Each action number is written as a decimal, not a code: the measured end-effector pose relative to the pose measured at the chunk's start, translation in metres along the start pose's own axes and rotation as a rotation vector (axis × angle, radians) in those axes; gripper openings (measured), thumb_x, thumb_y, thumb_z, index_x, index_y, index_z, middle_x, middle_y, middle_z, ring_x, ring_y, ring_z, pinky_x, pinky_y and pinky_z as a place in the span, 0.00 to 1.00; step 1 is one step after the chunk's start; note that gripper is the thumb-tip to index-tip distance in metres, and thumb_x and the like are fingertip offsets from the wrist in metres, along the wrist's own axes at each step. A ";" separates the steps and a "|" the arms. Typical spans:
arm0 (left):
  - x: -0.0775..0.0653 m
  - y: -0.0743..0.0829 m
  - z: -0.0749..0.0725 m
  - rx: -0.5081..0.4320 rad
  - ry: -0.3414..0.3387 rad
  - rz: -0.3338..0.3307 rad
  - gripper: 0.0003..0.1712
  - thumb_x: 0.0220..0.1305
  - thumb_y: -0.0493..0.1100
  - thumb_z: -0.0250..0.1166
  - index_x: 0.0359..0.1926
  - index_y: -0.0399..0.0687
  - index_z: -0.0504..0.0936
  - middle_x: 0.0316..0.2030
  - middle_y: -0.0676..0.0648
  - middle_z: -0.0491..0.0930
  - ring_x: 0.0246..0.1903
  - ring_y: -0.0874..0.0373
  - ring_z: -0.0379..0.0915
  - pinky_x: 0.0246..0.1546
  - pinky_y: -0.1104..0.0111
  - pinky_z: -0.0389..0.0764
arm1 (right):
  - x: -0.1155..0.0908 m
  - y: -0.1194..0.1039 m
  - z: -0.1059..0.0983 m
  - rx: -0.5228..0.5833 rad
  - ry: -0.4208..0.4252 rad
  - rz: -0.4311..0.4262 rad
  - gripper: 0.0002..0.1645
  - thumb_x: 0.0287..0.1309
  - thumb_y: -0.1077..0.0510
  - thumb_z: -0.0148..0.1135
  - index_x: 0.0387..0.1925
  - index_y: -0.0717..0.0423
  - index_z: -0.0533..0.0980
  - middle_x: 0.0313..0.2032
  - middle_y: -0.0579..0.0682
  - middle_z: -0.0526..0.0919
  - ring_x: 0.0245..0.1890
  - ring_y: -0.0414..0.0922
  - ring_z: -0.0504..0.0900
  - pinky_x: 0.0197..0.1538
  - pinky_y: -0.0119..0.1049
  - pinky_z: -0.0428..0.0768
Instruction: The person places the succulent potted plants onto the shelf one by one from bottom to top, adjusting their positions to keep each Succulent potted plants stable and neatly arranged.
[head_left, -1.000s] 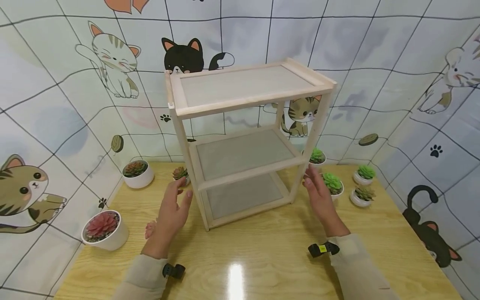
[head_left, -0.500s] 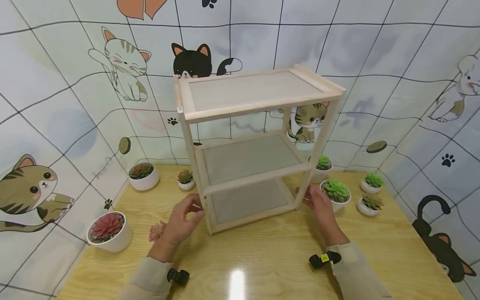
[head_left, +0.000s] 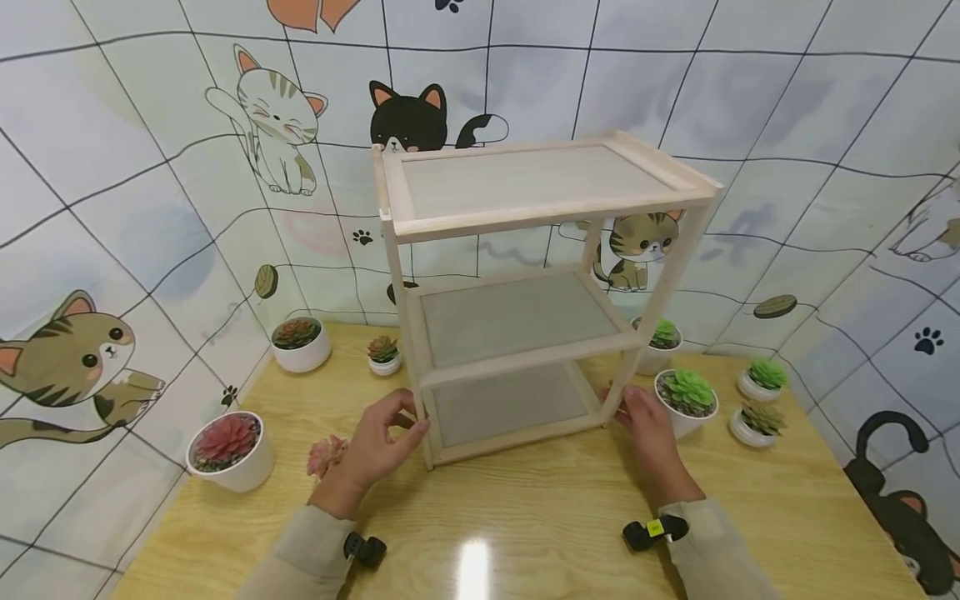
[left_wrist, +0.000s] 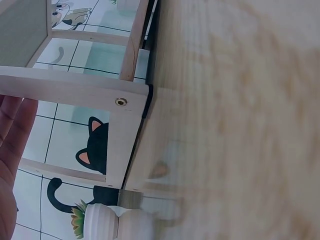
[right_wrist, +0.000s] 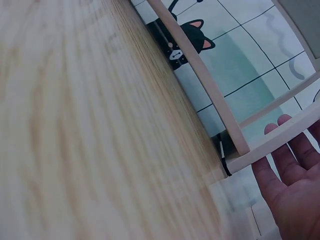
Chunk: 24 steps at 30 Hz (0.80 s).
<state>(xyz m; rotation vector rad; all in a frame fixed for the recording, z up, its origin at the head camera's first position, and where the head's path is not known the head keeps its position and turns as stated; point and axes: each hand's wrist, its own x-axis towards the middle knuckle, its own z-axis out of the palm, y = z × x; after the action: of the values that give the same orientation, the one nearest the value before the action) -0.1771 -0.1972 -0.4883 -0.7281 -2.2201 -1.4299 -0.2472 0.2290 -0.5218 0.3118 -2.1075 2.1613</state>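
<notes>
A three-tier wooden shelf (head_left: 532, 362) with pale framing and grey panels stands at an angle on the table. My left hand (head_left: 378, 446) is at its lower left front post, thumb at the front and fingers bent toward the side. Seen from the left wrist, the fingers (left_wrist: 17, 125) meet the post's outer edge, close above the table. My right hand (head_left: 648, 429) grips the lower right front post. In the right wrist view its fingers (right_wrist: 300, 155) wrap behind the post, and two fingertips show past the far edge.
Left of the shelf are a potted red succulent (head_left: 231, 450), a pink succulent (head_left: 327, 456) and brownish potted ones (head_left: 300, 343). Right of it stand several green potted succulents (head_left: 686, 400), one close beside my right hand. A cat-print wall covering (head_left: 315, 233) rises behind the table (head_left: 555, 508).
Both hands have moved in from beside the shelf to its lower front posts. The shelf appears farther right in the head view, as the whole scene has shifted that way.
</notes>
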 end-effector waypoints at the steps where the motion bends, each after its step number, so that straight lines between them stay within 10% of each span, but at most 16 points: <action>1: 0.000 0.000 0.000 0.000 -0.002 0.001 0.10 0.64 0.31 0.66 0.44 0.46 0.80 0.37 0.48 0.82 0.41 0.64 0.79 0.40 0.65 0.87 | 0.000 0.000 0.000 -0.007 0.004 0.002 0.33 0.83 0.48 0.43 0.62 0.78 0.69 0.47 0.35 0.87 0.56 0.37 0.84 0.57 0.27 0.81; 24: -0.002 -0.001 -0.002 0.049 0.005 -0.094 0.06 0.70 0.35 0.64 0.44 0.48 0.77 0.39 0.49 0.77 0.39 0.59 0.82 0.39 0.65 0.87 | -0.002 -0.002 0.005 -0.078 0.002 -0.043 0.34 0.84 0.48 0.41 0.57 0.83 0.69 0.46 0.45 0.87 0.53 0.37 0.85 0.55 0.26 0.82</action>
<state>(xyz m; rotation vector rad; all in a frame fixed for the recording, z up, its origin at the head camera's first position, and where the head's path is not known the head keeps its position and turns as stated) -0.1758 -0.2000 -0.4895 -0.6109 -2.3048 -1.4131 -0.2444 0.2245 -0.5206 0.3436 -2.1571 2.0490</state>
